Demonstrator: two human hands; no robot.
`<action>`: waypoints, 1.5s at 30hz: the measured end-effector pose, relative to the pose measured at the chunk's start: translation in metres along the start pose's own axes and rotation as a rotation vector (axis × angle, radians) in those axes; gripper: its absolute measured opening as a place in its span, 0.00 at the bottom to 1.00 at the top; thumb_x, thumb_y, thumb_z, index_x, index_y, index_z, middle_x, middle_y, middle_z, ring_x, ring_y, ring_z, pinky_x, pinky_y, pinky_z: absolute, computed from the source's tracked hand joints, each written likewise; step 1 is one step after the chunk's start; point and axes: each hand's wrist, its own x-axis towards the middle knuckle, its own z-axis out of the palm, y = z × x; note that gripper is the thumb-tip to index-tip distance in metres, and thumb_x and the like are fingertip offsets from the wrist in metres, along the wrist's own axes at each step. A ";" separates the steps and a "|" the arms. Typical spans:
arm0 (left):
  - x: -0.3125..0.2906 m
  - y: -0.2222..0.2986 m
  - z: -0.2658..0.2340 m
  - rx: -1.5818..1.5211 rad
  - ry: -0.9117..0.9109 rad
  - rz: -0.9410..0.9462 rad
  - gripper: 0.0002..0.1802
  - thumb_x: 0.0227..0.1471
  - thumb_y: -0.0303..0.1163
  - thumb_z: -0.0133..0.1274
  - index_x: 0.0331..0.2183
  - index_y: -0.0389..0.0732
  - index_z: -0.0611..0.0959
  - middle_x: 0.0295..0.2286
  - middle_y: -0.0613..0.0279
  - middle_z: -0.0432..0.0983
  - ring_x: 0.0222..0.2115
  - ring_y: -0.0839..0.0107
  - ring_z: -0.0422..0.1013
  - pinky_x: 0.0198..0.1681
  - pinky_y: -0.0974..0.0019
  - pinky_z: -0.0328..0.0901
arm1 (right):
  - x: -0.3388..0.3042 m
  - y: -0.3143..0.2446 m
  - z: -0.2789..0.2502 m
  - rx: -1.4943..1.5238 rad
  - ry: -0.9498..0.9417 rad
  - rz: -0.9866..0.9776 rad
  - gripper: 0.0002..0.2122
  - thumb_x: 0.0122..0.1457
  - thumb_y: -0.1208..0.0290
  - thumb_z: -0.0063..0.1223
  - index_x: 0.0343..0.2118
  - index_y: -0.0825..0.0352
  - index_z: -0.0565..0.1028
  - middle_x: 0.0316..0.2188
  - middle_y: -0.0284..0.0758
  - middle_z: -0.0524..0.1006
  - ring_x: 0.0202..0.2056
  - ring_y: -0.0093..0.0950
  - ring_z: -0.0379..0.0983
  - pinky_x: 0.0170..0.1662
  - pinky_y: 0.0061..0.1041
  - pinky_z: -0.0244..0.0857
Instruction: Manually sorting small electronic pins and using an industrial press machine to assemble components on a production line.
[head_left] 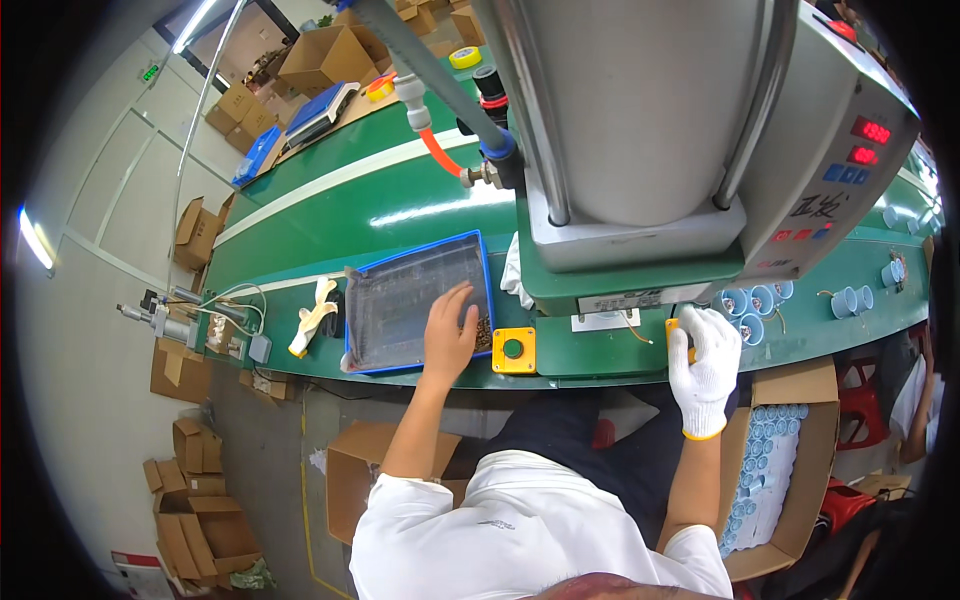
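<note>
Hovering over the blue-rimmed tray (400, 290), the bare left hand (452, 328)

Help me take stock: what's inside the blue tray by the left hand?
A dark layer covers most of the blue tray; small brownish pieces show by its right edge. The layer and the left hand hide whatever lies beneath.

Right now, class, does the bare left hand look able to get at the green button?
Probably yes: the green button sits just right of the left hand, with only the tray's rim apparently between them.
</note>
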 end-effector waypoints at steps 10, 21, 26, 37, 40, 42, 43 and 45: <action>0.006 -0.010 0.023 0.069 -0.298 -0.021 0.11 0.56 0.26 0.64 0.41 0.35 0.93 0.52 0.48 0.84 0.57 0.47 0.76 0.62 0.50 0.70 | 0.015 -0.013 0.034 -0.035 0.064 0.151 0.05 0.63 0.72 0.64 0.40 0.62 0.84 0.27 0.39 0.82 0.32 0.43 0.80 0.38 0.42 0.72; -0.006 -0.030 0.016 0.002 -0.207 -0.037 0.06 0.59 0.21 0.60 0.40 0.31 0.85 0.42 0.46 0.83 0.46 0.44 0.77 0.53 0.49 0.70 | 0.021 -0.012 0.026 0.214 -0.039 0.141 0.07 0.62 0.64 0.59 0.35 0.61 0.83 0.23 0.41 0.78 0.28 0.44 0.80 0.34 0.44 0.72; -0.001 -0.010 0.025 0.072 -0.164 -0.030 0.07 0.62 0.23 0.59 0.41 0.31 0.84 0.40 0.46 0.82 0.43 0.44 0.78 0.50 0.49 0.70 | 0.034 -0.008 0.011 0.373 -0.160 0.344 0.12 0.65 0.60 0.55 0.36 0.62 0.85 0.24 0.44 0.82 0.29 0.45 0.83 0.35 0.42 0.76; 0.000 -0.011 0.024 0.095 -0.183 -0.058 0.07 0.63 0.25 0.60 0.41 0.32 0.85 0.39 0.45 0.83 0.42 0.45 0.78 0.48 0.49 0.71 | 0.073 -0.058 0.048 0.674 0.072 0.074 0.27 0.46 0.68 0.73 0.51 0.70 0.79 0.27 0.41 0.81 0.30 0.45 0.82 0.36 0.39 0.76; -0.005 -0.015 0.020 0.101 -0.147 -0.029 0.08 0.64 0.25 0.60 0.42 0.31 0.85 0.37 0.41 0.84 0.39 0.43 0.80 0.46 0.50 0.73 | 0.083 -0.054 0.043 0.637 0.228 -0.019 0.24 0.44 0.68 0.74 0.47 0.67 0.81 0.27 0.39 0.81 0.29 0.45 0.81 0.35 0.39 0.76; -0.008 -0.009 0.019 0.115 -0.145 -0.050 0.07 0.64 0.25 0.60 0.42 0.31 0.85 0.37 0.41 0.83 0.39 0.43 0.80 0.46 0.49 0.73 | 0.085 -0.049 0.019 0.527 0.231 -0.064 0.19 0.42 0.68 0.73 0.40 0.65 0.83 0.28 0.38 0.82 0.29 0.43 0.81 0.34 0.39 0.75; -0.008 -0.009 0.017 0.119 -0.148 -0.061 0.07 0.64 0.25 0.60 0.42 0.31 0.85 0.36 0.41 0.83 0.38 0.42 0.80 0.46 0.49 0.73 | 0.078 -0.041 0.013 0.501 0.343 -0.062 0.15 0.42 0.70 0.74 0.35 0.64 0.82 0.31 0.39 0.83 0.30 0.44 0.81 0.33 0.41 0.74; -0.009 -0.018 0.020 0.129 -0.149 -0.055 0.07 0.64 0.28 0.60 0.41 0.35 0.85 0.36 0.46 0.81 0.39 0.46 0.78 0.44 0.49 0.71 | 0.078 0.003 0.009 0.391 0.486 -0.087 0.13 0.45 0.76 0.75 0.29 0.64 0.77 0.37 0.43 0.85 0.34 0.47 0.81 0.39 0.43 0.75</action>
